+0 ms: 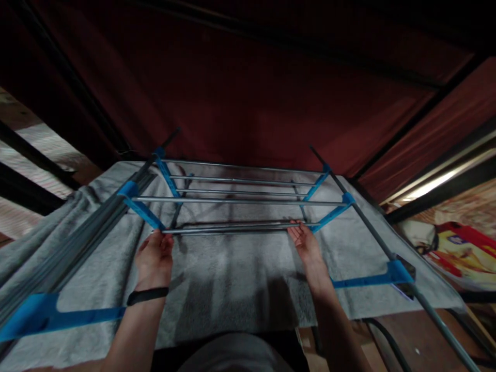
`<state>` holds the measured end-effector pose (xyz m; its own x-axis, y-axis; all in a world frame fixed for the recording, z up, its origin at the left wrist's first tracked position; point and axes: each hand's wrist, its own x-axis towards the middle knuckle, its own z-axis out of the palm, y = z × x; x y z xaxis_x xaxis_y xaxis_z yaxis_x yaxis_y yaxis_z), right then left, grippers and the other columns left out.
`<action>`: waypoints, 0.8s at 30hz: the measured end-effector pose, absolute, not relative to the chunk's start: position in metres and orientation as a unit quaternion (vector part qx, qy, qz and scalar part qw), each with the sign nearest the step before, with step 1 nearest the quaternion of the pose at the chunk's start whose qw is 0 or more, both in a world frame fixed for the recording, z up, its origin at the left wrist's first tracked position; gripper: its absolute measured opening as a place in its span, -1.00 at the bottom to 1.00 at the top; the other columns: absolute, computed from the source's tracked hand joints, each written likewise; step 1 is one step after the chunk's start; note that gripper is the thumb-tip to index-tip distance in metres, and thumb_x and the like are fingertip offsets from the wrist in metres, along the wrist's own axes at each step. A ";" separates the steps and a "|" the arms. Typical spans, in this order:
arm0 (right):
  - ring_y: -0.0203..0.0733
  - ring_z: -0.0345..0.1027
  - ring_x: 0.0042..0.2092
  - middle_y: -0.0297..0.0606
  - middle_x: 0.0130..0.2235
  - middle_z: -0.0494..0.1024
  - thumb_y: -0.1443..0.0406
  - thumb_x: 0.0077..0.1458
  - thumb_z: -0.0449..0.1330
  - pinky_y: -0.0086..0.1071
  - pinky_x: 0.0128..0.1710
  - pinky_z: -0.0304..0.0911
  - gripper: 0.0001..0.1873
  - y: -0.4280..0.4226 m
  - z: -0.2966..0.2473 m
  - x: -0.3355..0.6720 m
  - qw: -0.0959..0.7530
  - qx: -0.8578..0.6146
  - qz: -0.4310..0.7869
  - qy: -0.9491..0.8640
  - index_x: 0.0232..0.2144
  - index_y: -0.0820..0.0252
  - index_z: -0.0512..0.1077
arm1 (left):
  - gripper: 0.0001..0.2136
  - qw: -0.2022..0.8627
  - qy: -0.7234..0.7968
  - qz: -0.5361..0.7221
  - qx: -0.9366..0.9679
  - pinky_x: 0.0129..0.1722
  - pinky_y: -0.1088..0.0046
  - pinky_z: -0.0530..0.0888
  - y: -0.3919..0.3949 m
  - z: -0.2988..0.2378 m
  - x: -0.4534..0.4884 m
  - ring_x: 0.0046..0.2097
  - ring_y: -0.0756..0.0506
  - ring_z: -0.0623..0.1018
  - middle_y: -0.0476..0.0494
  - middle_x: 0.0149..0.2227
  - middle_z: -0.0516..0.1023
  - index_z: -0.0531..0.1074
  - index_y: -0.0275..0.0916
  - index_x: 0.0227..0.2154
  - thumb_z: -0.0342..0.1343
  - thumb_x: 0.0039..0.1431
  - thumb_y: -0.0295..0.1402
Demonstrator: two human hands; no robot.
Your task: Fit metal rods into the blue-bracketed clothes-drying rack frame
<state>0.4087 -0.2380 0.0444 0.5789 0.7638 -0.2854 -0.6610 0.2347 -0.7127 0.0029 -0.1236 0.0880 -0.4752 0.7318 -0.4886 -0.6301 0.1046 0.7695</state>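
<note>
A clothes drying rack [240, 200] with silver metal bars and blue plastic joints stands in front of me. A grey towel [232, 279] lies spread flat over its near bars. My left hand [155, 256], with a black band on the wrist, rests on the towel's far edge at the left, fingers curled down on the cloth. My right hand [304, 238] lies at the towel's far edge on the right, fingers reaching to the nearest bare bar [232, 229].
Dark red fabric [248, 93] hangs behind the rack. More grey cloth [46, 243] drapes over the rack's left wing. A colourful printed bag or package [461, 253] lies at the right. Brown floor shows at lower right.
</note>
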 end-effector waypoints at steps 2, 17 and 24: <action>-0.24 0.61 -0.21 -0.27 -0.27 0.69 0.39 0.15 0.28 -0.31 0.01 0.51 -0.95 -0.240 0.042 0.414 0.786 -0.418 0.450 -0.069 -0.34 0.16 0.54 | -0.85 0.514 0.541 0.663 0.057 -0.46 0.63 0.46 -0.124 0.089 0.003 -0.49 0.08 0.47 0.05 -0.50 0.44 0.39 -0.30 -0.43 0.12 0.22 -0.63; -0.27 0.61 -0.22 -0.33 -0.28 0.69 0.41 0.08 0.37 -0.35 -0.05 0.55 -0.88 -0.242 0.050 0.411 0.795 -0.414 0.436 -0.075 -0.36 0.12 0.52 | -0.74 0.496 0.514 0.697 0.068 -0.47 0.66 0.42 -0.133 0.111 0.012 -0.42 0.06 0.45 0.01 -0.48 0.43 0.34 -0.31 -0.50 0.02 0.29 -0.68; -0.24 0.61 -0.20 -0.29 -0.26 0.69 0.39 0.06 0.40 -0.32 0.01 0.52 -0.86 -0.242 0.052 0.415 0.783 -0.426 0.448 -0.071 -0.34 0.14 0.51 | -0.70 0.488 0.505 0.707 0.085 -0.49 0.67 0.36 -0.133 0.117 0.015 -0.47 0.06 0.36 -0.03 -0.51 0.45 0.32 -0.30 -0.54 0.00 0.33 -0.63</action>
